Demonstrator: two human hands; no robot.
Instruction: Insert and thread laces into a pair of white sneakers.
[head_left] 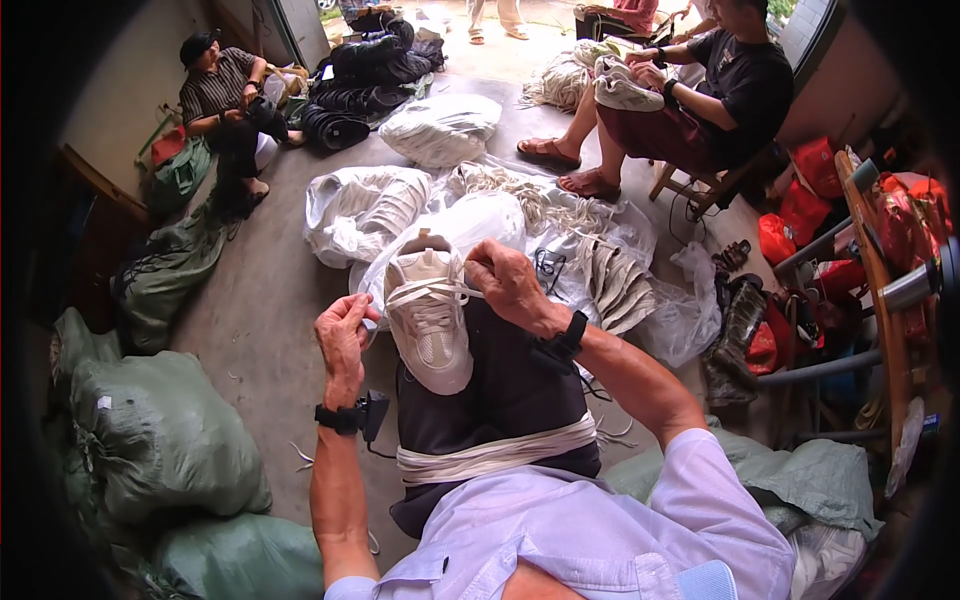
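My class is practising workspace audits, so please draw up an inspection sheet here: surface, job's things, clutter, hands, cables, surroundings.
Surface: bare grey floor; the work is over the person's legs.
Job's things: pale shoe, toe toward the person; white lace across it; lace bundle around the thighs.
Clutter: plastic bags ahead; loose lace scraps on the floor.
Hands: right hand pinches the lace; left hand is pinched beside the shoe, contents unclear.
Cables: dark cable near the left wrist device.
Surroundings: green sacks left; red bags right; seated co-workers beyond.
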